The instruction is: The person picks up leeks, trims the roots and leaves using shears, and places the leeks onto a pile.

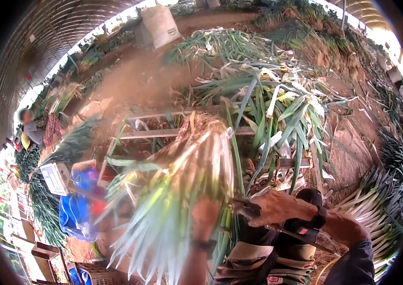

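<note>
A bundle of green onions (187, 175) fans out in front of me, its roots and pale stems away from me and its blurred green leaves toward me. My left hand (205, 216), smeared by motion, is closed around the bundle at its right side. My right hand (275, 208) is wrapped around a dark metal air gun (245, 207), its nozzle end beside the onions. A yellow hose (326, 270) shows below my right forearm. Behind the bundle lies a wooden frame (149, 134).
Loose onion leaves (282, 104) are heaped beyond the frame. Cleaned green onions (370, 209) lie at right. Left are a blue bag (75, 213), a white box (55, 178), and a person (32, 130). A white sack (160, 26) stands at the back; brown dust hangs nearby.
</note>
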`<state>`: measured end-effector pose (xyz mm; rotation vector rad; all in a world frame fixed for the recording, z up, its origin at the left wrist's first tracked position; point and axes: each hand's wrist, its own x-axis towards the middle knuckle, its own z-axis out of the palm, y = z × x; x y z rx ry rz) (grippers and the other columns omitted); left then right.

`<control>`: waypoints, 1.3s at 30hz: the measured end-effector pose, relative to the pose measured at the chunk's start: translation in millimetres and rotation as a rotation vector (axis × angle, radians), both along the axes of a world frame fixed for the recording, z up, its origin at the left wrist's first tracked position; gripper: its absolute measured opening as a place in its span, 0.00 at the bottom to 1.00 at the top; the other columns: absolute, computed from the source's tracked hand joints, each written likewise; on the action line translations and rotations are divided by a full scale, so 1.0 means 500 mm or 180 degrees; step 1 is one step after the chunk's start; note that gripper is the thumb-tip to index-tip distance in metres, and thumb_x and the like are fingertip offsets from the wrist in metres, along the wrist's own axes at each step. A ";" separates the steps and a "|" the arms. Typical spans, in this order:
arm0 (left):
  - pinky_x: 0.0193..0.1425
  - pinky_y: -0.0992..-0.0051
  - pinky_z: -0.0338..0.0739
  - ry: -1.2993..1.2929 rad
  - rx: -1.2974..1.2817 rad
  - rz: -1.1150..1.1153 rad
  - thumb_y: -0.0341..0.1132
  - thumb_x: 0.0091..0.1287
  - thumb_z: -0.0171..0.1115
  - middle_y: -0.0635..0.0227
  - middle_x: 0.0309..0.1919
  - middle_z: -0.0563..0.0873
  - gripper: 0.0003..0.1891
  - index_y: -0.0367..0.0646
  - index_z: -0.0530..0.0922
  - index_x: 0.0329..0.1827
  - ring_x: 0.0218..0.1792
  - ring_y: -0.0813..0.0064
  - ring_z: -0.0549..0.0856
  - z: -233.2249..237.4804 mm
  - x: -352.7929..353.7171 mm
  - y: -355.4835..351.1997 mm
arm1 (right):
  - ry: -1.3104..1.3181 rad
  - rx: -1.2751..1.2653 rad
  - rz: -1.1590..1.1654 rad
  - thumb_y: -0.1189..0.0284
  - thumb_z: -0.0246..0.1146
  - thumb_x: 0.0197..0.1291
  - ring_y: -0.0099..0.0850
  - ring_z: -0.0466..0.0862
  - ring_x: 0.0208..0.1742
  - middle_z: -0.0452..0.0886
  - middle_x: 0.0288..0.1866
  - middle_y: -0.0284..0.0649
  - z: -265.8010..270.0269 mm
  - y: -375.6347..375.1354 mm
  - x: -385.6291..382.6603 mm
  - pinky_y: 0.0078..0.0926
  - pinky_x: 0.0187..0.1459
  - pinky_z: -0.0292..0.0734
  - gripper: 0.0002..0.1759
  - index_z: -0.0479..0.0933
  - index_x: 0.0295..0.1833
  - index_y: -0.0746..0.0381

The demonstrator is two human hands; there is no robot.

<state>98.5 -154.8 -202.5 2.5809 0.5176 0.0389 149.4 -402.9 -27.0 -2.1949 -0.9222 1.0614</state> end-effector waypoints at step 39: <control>0.52 0.67 0.80 0.0072 -0.2935 -0.0702 0.36 0.70 0.64 0.62 0.48 0.84 0.15 0.40 0.81 0.57 0.46 0.68 0.84 -0.065 0.021 0.065 | -0.0989 -0.0061 -0.0377 0.45 0.70 0.52 0.45 0.85 0.29 0.84 0.27 0.49 0.003 -0.021 -0.015 0.42 0.38 0.79 0.34 0.79 0.51 0.64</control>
